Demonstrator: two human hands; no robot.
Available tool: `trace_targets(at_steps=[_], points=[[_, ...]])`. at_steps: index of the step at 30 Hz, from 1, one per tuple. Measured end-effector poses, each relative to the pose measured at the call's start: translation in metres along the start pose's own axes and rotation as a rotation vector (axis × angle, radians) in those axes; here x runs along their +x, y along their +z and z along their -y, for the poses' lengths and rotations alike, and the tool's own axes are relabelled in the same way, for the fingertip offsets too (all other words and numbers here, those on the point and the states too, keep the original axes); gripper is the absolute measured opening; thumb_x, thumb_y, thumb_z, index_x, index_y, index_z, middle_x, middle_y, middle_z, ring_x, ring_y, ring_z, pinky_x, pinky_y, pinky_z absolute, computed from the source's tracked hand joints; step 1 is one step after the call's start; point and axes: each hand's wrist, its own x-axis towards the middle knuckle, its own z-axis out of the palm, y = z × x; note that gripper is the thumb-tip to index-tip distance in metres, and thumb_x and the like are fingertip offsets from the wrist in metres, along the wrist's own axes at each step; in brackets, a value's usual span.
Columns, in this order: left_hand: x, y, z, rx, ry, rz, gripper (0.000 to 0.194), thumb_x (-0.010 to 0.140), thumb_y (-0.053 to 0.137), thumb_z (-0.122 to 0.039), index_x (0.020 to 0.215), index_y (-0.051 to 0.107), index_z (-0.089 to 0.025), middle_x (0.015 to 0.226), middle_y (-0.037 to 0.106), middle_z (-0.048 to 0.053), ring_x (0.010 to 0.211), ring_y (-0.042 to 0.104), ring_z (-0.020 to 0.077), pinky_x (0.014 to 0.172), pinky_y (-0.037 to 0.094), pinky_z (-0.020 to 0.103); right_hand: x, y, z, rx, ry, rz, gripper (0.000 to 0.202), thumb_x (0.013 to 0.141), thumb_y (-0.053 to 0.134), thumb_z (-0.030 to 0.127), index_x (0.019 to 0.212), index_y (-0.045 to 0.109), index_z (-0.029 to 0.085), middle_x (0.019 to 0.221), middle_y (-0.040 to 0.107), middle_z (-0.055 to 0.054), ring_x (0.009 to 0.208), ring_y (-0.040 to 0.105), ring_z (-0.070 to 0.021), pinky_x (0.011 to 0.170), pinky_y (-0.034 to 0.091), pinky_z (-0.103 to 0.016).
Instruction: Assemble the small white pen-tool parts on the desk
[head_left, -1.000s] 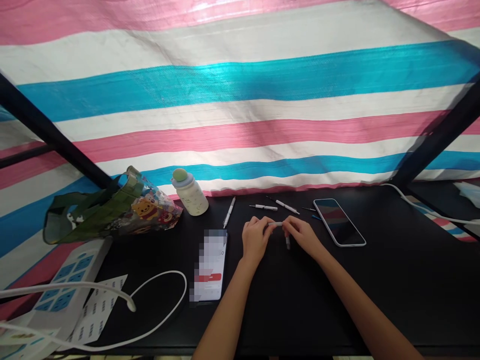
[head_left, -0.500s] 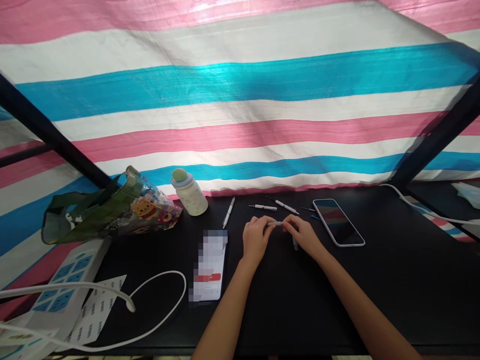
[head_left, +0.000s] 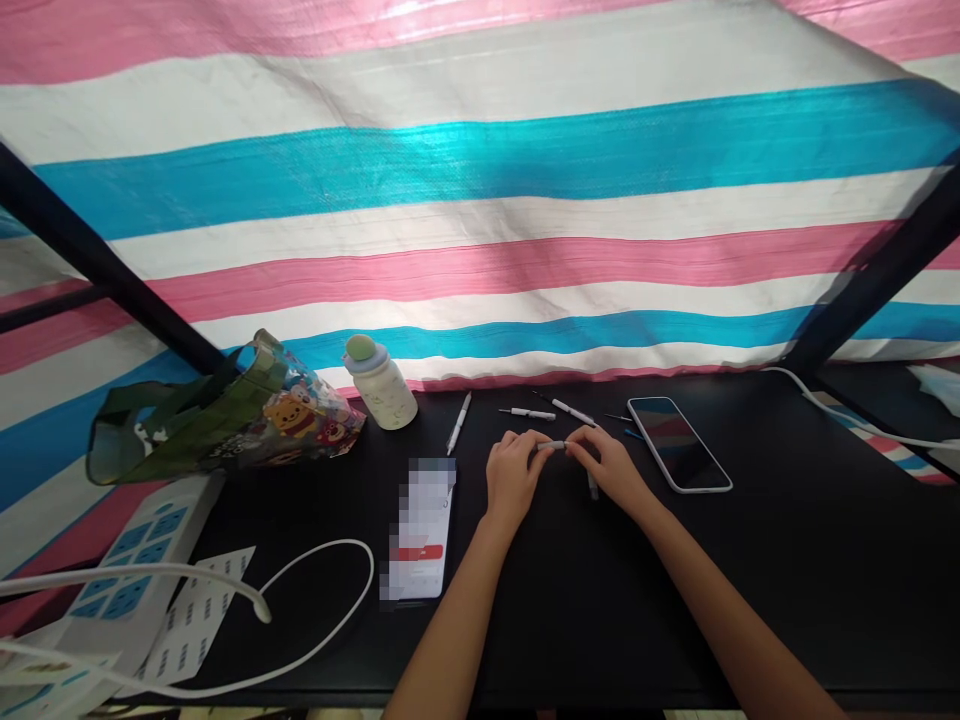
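My left hand pinches one end of a short grey-white pen part above the black table. The fingertips of my right hand are closed on its other end. A small grey piece shows just below my right hand. Behind my hands lie a white pen and another white pen with a dark tip. A third white pen rests to the left. Near the right phone are a thin dark refill and a small blue piece.
A white-edged phone lies at right, a lit phone at left. Behind stand a bottle and a green cartoon bag. A power strip, white cable and printed sheet occupy the left of the table.
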Motion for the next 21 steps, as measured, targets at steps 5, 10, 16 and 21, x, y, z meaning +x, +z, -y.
trace_targets(at_steps=[5,10,16,21], points=[[-0.0002,0.0005,0.0010,-0.001,0.003,-0.001,0.015,0.088,0.048,-0.033,0.091,0.061,-0.026,0.084,0.064,-0.003,0.083,0.051,0.0148,0.073,0.036,0.027,-0.0003,0.0011,0.0002,0.068,-0.024,-0.022,0.013,0.079,0.053,0.031,0.087,0.055,0.021,0.086,0.065,-0.005,0.082,0.060,-0.0200,0.075,0.044,-0.032],[-0.0005,0.0011,0.0005,-0.006,-0.005,0.016,0.016,0.089,0.047,-0.033,0.092,0.060,-0.026,0.083,0.064,-0.003,0.083,0.052,0.0147,0.073,0.036,0.027,-0.0019,0.0012,0.0058,0.171,0.004,0.035,0.013,0.084,0.046,0.032,0.088,0.051,0.021,0.074,0.063,-0.002,0.074,0.062,-0.0178,0.072,0.045,-0.030],[0.0000,0.0025,0.0029,-0.007,-0.049,0.039,0.016,0.089,0.046,-0.035,0.093,0.060,-0.027,0.072,0.064,-0.004,0.081,0.052,0.0152,0.073,0.035,0.027,-0.0008,-0.0007,0.0075,0.146,0.001,-0.077,0.016,0.080,0.051,0.035,0.087,0.052,0.021,0.087,0.063,-0.006,0.081,0.061,-0.0200,0.073,0.045,-0.032],[0.0005,0.0015,0.0018,-0.044,-0.061,0.024,0.015,0.088,0.048,-0.032,0.097,0.060,-0.029,0.077,0.066,-0.004,0.083,0.053,0.0153,0.074,0.036,0.027,-0.0011,-0.0022,0.0082,0.166,0.040,-0.081,0.017,0.081,0.050,0.036,0.089,0.051,0.021,0.087,0.064,-0.006,0.083,0.062,-0.0211,0.078,0.044,-0.035]])
